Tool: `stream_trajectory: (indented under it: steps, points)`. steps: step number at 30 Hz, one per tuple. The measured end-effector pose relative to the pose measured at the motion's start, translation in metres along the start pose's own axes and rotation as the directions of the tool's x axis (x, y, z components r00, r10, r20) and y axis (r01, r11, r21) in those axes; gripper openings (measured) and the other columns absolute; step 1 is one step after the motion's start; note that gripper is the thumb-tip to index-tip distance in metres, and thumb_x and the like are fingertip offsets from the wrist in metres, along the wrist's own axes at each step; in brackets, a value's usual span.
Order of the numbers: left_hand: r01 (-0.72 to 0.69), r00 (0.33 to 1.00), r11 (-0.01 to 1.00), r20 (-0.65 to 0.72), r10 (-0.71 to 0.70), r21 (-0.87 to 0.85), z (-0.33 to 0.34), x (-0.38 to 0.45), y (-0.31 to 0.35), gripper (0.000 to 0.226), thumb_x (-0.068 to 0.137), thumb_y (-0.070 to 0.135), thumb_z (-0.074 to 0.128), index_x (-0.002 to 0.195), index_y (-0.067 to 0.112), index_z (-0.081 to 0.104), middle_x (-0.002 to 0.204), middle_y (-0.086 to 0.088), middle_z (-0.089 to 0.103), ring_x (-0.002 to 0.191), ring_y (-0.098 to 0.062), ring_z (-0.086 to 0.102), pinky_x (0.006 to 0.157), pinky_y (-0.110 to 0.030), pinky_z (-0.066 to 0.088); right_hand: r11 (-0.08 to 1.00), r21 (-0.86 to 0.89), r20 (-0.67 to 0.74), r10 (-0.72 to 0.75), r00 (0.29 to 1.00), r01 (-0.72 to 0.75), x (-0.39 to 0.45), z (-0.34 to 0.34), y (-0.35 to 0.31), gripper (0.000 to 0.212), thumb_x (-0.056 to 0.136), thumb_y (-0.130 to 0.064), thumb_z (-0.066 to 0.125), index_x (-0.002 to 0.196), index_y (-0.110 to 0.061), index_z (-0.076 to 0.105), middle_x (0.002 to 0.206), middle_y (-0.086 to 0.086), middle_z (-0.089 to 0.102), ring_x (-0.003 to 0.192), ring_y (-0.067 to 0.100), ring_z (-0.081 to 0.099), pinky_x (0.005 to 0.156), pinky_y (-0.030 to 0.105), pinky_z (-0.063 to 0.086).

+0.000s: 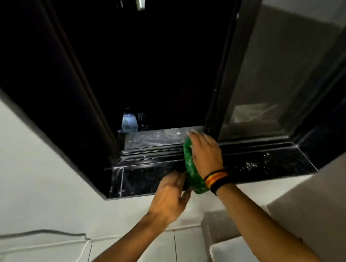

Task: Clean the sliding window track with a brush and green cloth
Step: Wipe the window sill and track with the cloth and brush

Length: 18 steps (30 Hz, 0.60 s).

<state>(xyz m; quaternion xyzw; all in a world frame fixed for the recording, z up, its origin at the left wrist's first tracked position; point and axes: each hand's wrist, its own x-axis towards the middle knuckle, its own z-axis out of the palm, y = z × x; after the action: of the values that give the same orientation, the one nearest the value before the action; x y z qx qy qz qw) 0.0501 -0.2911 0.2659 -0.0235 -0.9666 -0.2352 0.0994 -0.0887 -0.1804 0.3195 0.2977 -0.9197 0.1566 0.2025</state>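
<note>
- The right hand [203, 151], low and right of centre in the frame, lies palm-down on a crumpled bright green cloth [189, 166], pressing it against the dark grooved sliding window track [147, 154]; the fingers are spread over the cloth, not curled around it.
- Only a curved strip of the cloth shows, along the left edge of that hand and down past the wrist; the rest is hidden under the palm.
- A striped wristband in black, yellow, orange and red [216, 179] circles the right wrist.
- The left hand [171, 195], just below and left of the cloth, is half-curled with its fingertips touching or very nearly touching the cloth's lower end; something dark sits at those fingertips, but it is too blurred and too covered to tell what it is, or whether the hand grips it.
- No brush can be made out with any certainty.
- The track's rails run from centre-left toward the right, where they pass behind the right hand and under the dark-framed sliding glass pane [278, 75].
- The glossy black stone window sill [265, 165] in front of the track carries pale specks and streaks, thickest at lower right.
- The open window [141, 61] fills the upper middle of the frame with near-total darkness; a small pale bluish shape low in it is unclear.
- Both forearms are cut off by the bottom edge.
- A white wall [39, 175] fills the lower left.
</note>
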Motion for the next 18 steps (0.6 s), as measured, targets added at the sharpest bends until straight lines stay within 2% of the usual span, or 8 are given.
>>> stream_trajectory:
  steps: [2,4,7,10,13,16,18]
  points:
    - [0.104,0.995,0.991,-0.012,-0.103,0.079,-0.010,-0.010,-0.028,0.060,0.105,0.041,0.042,0.157,0.012,0.034,0.163,-0.008,0.037,0.152,-0.027,0.029,0.128,-0.038,0.019,0.993,-0.118,0.246,0.055,0.968,-0.026,0.010,0.029,-0.014,0.059,0.094,-0.008,0.042,0.152,-0.006,0.028,0.161,0.021,0.025,0.149,0.036,0.025,0.122,0.046,0.024]
    - [0.219,0.976,0.964,-0.017,-0.219,0.154,-0.019,-0.022,-0.062,0.066,0.108,0.046,0.029,0.162,0.012,0.014,0.172,-0.008,0.009,0.160,-0.023,0.002,0.131,-0.038,0.001,0.987,-0.127,0.366,0.138,0.920,-0.097,0.000,0.059,-0.024,0.063,0.101,-0.026,0.034,0.155,-0.004,0.012,0.165,0.020,0.008,0.154,0.034,0.007,0.125,0.046,0.011]
    - [0.338,0.939,0.909,-0.015,-0.344,0.243,-0.027,-0.032,-0.109,0.071,0.107,0.050,0.018,0.161,0.010,-0.004,0.171,-0.010,-0.013,0.157,-0.022,-0.018,0.129,-0.037,-0.009,0.987,-0.123,0.433,0.147,0.889,-0.103,-0.022,0.085,-0.028,0.086,0.095,-0.058,0.034,0.157,-0.006,0.004,0.166,0.017,-0.003,0.154,0.033,-0.002,0.125,0.048,0.005]
    - [0.365,0.925,0.889,0.002,-0.380,0.275,-0.028,-0.036,-0.138,0.072,0.107,0.051,0.015,0.160,0.009,-0.012,0.168,-0.010,-0.023,0.154,-0.022,-0.025,0.125,-0.035,-0.019,0.979,-0.186,0.430,0.160,0.888,-0.086,-0.015,0.088,-0.004,0.092,0.089,-0.058,0.044,0.158,-0.012,0.004,0.166,0.014,-0.005,0.154,0.032,-0.003,0.125,0.049,0.006]
    - [0.381,0.916,0.872,0.004,-0.402,0.306,-0.017,-0.034,-0.146,0.075,0.100,0.052,-0.001,0.160,0.008,-0.009,0.168,-0.011,-0.023,0.156,-0.024,-0.021,0.128,-0.041,-0.008,0.975,-0.193,0.453,0.185,0.872,-0.107,-0.002,0.091,0.003,0.078,0.091,-0.040,0.046,0.157,-0.013,0.015,0.167,0.013,0.004,0.154,0.031,0.003,0.125,0.050,0.010]
    - [0.408,0.911,0.860,-0.075,-0.405,0.308,-0.003,-0.033,-0.150,0.068,0.104,0.043,0.014,0.161,0.005,0.007,0.171,-0.015,-0.002,0.159,-0.027,-0.002,0.129,-0.048,0.011,0.969,-0.177,0.393,0.232,0.890,-0.174,-0.001,0.103,-0.035,0.069,0.088,-0.027,0.043,0.154,-0.010,0.027,0.165,0.013,0.015,0.153,0.033,0.008,0.125,0.051,0.009]
    - [0.404,0.914,0.861,-0.105,-0.391,0.309,0.000,-0.032,-0.154,0.068,0.104,0.039,0.023,0.161,0.004,0.010,0.171,-0.015,0.002,0.159,-0.027,0.002,0.128,-0.048,0.015,0.992,-0.085,0.414,0.124,0.902,-0.098,0.002,0.119,-0.088,0.072,0.084,-0.024,0.044,0.154,-0.014,0.028,0.166,0.012,0.014,0.154,0.033,0.006,0.125,0.053,0.002]
